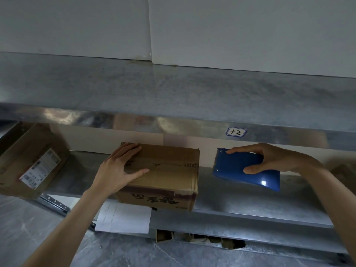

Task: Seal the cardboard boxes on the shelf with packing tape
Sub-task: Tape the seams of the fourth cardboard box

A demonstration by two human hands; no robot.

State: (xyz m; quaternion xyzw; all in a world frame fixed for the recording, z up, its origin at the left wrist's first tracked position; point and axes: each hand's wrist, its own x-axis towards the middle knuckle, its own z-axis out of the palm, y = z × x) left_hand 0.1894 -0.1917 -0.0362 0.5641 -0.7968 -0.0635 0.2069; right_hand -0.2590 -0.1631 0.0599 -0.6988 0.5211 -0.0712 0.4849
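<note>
On the shelf (250, 199): flat left hand (117, 166) steadies box (169, 170); right hand (269, 158) grasps tape dispenser (237, 166); start tape beyond the edge.

a: what sort of place is this?
b: a stockroom, it seems: steel shelf (250, 191), cardboard boxes (169, 170), a shipping label (39, 168) on one, a handwritten location tag (236, 132) on the rail.

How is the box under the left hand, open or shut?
Shut. The cardboard box has its top flaps lying flat, and the left hand rests on them.
</note>
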